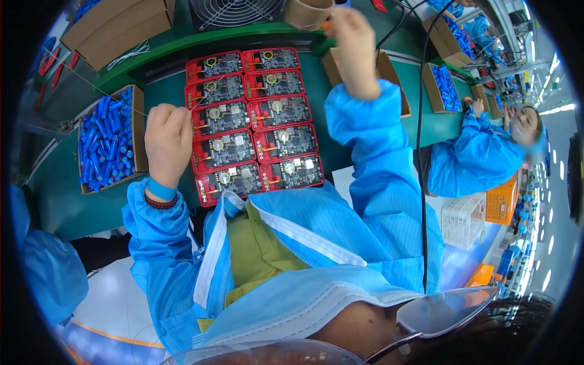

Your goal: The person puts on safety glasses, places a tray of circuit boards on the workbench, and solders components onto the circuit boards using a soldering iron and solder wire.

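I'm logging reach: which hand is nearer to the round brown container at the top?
Right. The right hand is just to the right of the round brown container; the left hand is farther off, at lower left, beside a box of blue cylinders.

Green workbench (pixel 52 198) reaching nine o'clock; pale floor (pixel 118 304) with an orange stripe (pixel 115 335) at eight; bright ceiling lights (pixel 566 108) toward three.

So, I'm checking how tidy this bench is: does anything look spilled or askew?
Nothing clearly stands out. The red rectangular trays of dark circuit boards form two fairly even columns; the blue cylindrical cells are jumbled, but inside their open brown cardboard box.
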A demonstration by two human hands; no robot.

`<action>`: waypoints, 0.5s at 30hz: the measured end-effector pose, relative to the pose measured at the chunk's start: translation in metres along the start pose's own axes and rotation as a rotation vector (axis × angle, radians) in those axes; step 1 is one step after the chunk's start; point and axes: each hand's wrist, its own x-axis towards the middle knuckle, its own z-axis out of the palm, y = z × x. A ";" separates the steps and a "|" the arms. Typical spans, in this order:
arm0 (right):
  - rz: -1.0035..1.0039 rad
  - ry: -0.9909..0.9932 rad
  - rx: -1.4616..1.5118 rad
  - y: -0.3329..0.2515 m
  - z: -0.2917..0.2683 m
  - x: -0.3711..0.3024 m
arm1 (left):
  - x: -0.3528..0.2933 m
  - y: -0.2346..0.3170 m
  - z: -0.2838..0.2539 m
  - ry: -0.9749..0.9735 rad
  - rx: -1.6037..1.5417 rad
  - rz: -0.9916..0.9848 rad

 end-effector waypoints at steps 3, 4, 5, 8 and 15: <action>0.328 0.202 0.609 0.002 -0.025 0.057 | 0.003 0.002 0.001 0.053 -0.029 0.000; 0.324 0.008 0.803 0.023 -0.042 0.076 | 0.004 0.003 0.001 0.040 -0.039 -0.002; 0.318 -0.195 0.995 0.042 -0.056 0.093 | 0.004 0.004 0.001 0.025 -0.045 -0.006; 0.502 0.175 0.385 0.042 -0.037 0.124 | 0.002 0.006 0.002 0.013 -0.057 -0.002; 0.373 0.157 0.292 0.010 -0.045 0.105 | -0.006 0.002 0.001 -0.017 -0.019 -0.033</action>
